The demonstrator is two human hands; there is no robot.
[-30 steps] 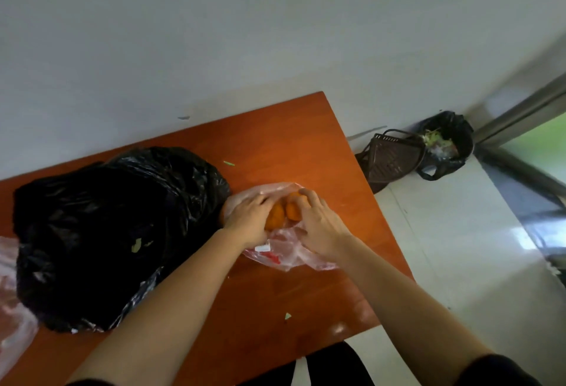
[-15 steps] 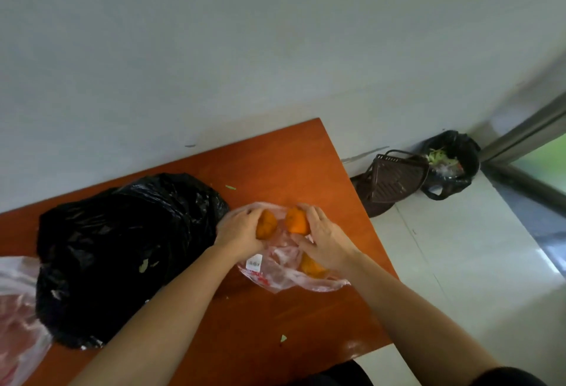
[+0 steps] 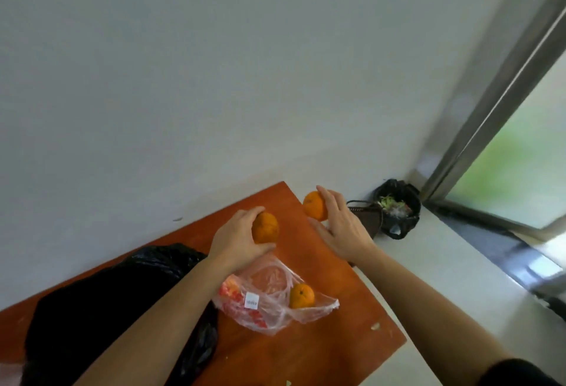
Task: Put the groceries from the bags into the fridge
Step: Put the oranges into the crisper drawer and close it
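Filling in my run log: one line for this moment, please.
left hand: holds orange | right hand: holds second orange | clear bag: third orange inside | fridge: unseen

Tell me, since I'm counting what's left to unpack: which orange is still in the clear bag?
The orange lying in the clear bag on the table; the other two are held up, one in each hand.

Nothing readable in front of me

I am seeing only a small white sticker [image 3: 251, 303] on the clear plastic bag [image 3: 275, 309] lying on the counter [image 3: 321, 339]; its dark print is showing as a blur, and I am making out no letters or numbers.
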